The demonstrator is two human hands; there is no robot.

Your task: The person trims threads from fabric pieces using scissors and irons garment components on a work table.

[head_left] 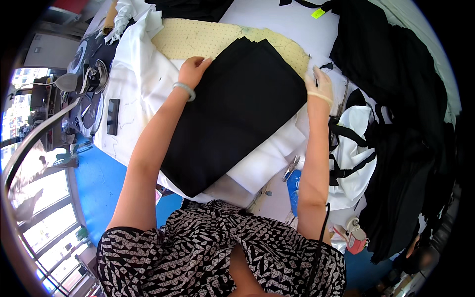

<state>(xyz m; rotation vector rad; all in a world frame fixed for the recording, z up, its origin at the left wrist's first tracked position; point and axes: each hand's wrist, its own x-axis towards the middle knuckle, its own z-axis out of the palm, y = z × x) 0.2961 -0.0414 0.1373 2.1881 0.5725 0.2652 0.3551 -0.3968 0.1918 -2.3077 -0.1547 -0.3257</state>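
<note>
White-covered counter (143,89), garment workshop. Folded black cloth (237,114) lies on it, long axis running from near-left to far-right. Left hand (192,70) rests flat-fingered on its far-left edge; gloved right hand (319,86) presses its right corner, fingers extended, not gripping.

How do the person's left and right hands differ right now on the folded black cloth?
The left hand is bare, with a pale bangle at the wrist; the right hand wears a thin pale glove. The left lies on the upper left edge of the folded black fabric, the right at its right corner. Both rest flat against it.
</note>
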